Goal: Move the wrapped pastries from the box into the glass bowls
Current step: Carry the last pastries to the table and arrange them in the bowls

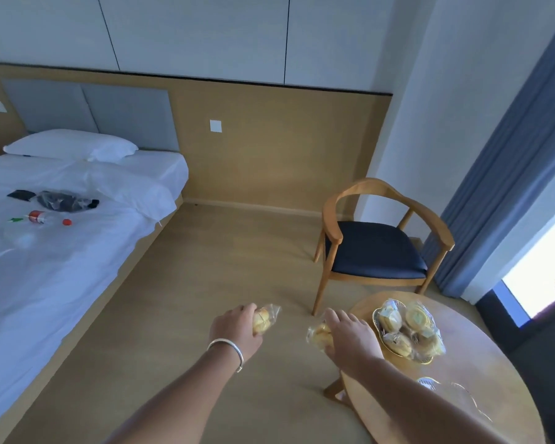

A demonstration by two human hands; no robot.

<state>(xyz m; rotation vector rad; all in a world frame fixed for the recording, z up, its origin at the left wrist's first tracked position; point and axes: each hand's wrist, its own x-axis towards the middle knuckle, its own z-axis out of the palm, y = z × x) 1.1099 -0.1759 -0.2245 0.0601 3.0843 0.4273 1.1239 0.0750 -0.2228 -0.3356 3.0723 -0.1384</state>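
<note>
My left hand point(237, 328), with a silver bangle on the wrist, is shut on a wrapped yellow pastry point(265, 317) above the floor. My right hand point(350, 339) grips a second wrapped pastry point(318, 338) at the left edge of the round wooden table point(481, 379). A glass bowl point(377, 318) with a gold rim stands on the table just right of that hand and holds several wrapped pastries point(407, 328). A second glass bowl point(455, 392) sits nearer me, partly hidden by my right forearm; what it holds is unclear. The box is out of view.
A wooden armchair point(375, 245) with a dark seat stands beyond the table. A bed point(61, 251) with white sheets fills the left side, with a bottle and dark bags on it. Blue curtains point(510, 161) and a bright window are at the right. Wooden floor lies between.
</note>
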